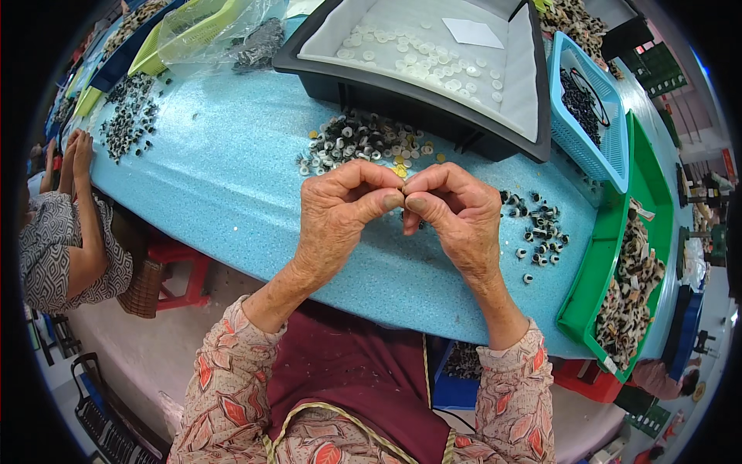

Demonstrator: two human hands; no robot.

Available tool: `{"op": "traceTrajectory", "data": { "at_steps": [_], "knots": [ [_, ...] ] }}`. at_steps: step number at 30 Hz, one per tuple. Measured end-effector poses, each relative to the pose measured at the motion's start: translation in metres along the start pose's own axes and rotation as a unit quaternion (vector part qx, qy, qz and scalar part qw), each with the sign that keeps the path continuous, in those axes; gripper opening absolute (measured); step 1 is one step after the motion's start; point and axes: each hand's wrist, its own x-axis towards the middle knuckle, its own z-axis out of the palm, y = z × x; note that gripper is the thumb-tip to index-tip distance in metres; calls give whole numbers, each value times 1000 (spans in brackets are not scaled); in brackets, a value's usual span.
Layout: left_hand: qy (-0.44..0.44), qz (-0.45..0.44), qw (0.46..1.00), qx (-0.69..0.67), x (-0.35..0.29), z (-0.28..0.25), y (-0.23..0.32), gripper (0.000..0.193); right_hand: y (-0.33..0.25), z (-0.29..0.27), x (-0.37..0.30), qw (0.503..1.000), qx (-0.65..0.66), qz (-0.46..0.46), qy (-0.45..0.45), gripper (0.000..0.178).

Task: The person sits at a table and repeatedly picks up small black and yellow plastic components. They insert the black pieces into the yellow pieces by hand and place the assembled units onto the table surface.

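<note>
Over the middle of the blue table, my left hand [336, 209] and my right hand [464, 213] meet fingertip to fingertip. Each is closed in a pinch of thumb and forefinger, and what they hold between them is too small and hidden to make out. Just beyond my fingers lies a heap of small black-and-white pieces [352, 143], with some yellow discs [399, 168] at its near edge. To the right of my right hand, a looser group of black pieces with white rings [545, 232] is spread on the tabletop.
A black tray [417, 89] holding white discs stands at the back. Right of it are a blue basket [610, 147] of dark pieces and a green tray [580, 309] with spotted plush pieces [634, 278]. At the left, a co-worker's hands [77, 155] rest near another pile [127, 116].
</note>
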Motion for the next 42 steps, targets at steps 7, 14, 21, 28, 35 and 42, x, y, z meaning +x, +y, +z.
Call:
{"op": "traceTrajectory", "data": {
  "at_steps": [7, 14, 21, 28, 35, 42],
  "knots": [
    [-68, -73, 995, -28, 1, 0, 10, 24, 2, -3, 1, 995, 89, 52, -17, 11],
    [-51, -51, 995, -73, 1, 4, 7, 30, 8, -3, 4, 995, 102, 12, 13, 13],
    [-49, -62, 994, -78, 1, -3, 5, 21, 4, -5, 4, 996, 90, 15, -9, 15],
    [-51, -62, 994, -75, 1, -5, 5, 17, 6, -5, 4, 997, 62, 27, -26, 16],
    [-75, -63, 991, -91, 3, -6, 2, 13, 4, -5, 6, 995, 72, 55, -28, 21],
    [-23, -34, 996, -82, 3, 0, 7, 34, 3, -2, 5, 996, 79, 42, -11, 23]
  ]
}}
